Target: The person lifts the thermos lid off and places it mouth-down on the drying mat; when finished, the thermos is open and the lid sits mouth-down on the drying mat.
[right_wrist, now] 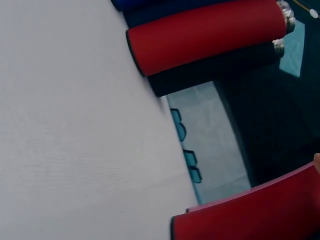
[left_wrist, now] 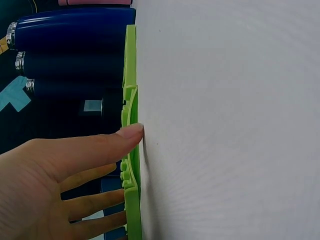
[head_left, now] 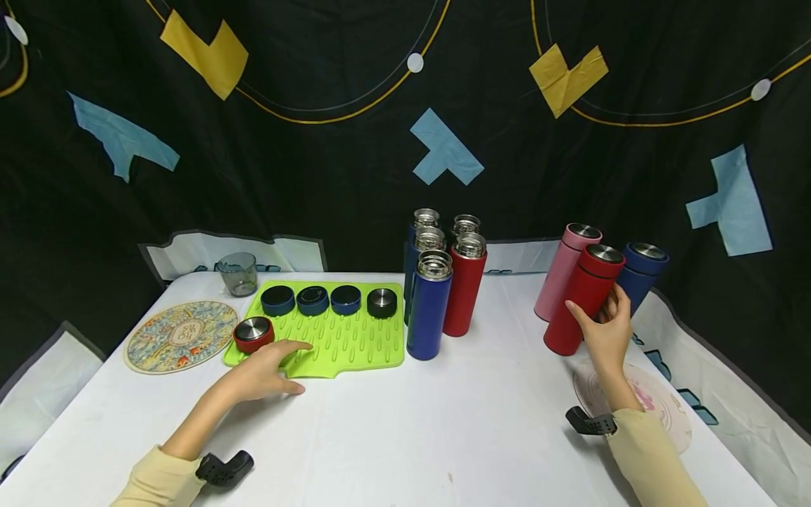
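Observation:
At the right of the head view, my right hand [head_left: 608, 327] grips a capped red thermos flask [head_left: 579, 303], thumb on its near side and fingers behind. Close beside that flask stand a pink thermos flask [head_left: 564, 274] and a blue one [head_left: 640, 271], both capped. In the right wrist view the held red flask [right_wrist: 250, 212] shows at the lower edge, with only a fingertip in sight. My left hand [head_left: 269, 370] is over the front edge of a green drying mat [head_left: 342, 355], fingers extended and thumb apart, holding nothing. A red lid [head_left: 253, 334] lies beside it.
Several lids, including a black one [head_left: 382, 303], line the mat's back. Uncapped flasks, such as a blue one [head_left: 429, 310] and a red one [head_left: 465, 289], stand mid-table. A glass cup [head_left: 238, 274], a patterned round mat [head_left: 184, 338] and a pale round mat [head_left: 671, 415] lie around.

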`<state>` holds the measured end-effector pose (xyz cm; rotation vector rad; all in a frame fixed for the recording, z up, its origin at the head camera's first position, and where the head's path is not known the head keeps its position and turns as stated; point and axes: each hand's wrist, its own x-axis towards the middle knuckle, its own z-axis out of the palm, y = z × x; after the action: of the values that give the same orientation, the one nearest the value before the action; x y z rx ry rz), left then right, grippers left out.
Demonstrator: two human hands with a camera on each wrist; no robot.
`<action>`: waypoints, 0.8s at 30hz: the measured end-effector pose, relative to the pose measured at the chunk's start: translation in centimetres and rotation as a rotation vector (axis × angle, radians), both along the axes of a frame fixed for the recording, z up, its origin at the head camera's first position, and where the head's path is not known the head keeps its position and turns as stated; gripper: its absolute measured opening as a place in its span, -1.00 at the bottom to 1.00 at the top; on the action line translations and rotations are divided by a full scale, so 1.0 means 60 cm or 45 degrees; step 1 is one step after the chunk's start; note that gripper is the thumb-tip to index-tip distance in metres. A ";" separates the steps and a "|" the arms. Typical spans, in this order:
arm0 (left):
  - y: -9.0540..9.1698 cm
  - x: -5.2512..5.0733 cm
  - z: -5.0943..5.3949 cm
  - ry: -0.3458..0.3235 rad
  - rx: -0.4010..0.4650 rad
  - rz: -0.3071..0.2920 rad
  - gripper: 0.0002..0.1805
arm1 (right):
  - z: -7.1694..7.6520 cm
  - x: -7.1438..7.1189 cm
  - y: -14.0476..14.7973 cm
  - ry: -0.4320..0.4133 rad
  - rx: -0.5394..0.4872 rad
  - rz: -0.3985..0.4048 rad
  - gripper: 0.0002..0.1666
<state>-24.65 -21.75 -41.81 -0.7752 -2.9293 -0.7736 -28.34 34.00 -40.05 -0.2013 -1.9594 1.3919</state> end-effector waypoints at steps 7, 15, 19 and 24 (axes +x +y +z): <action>-0.001 -0.002 -0.002 0.002 0.005 -0.007 -0.24 | -0.030 -0.016 0.002 -0.063 0.047 0.002 -0.02; 0.000 -0.001 0.000 0.014 0.009 -0.001 -0.24 | -0.039 -0.019 0.005 -0.087 0.034 -0.032 -0.02; 0.002 0.004 0.009 0.066 0.029 -0.002 -0.28 | -0.034 -0.008 0.003 -0.155 0.027 -0.033 0.01; 0.007 0.007 0.029 0.149 0.080 0.004 -0.33 | -0.018 0.013 -0.010 -0.219 0.083 0.029 0.05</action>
<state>-24.25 -21.30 -40.05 -0.7824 -2.7888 -0.7875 -27.56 33.41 -41.11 -0.2772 -2.1503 1.3618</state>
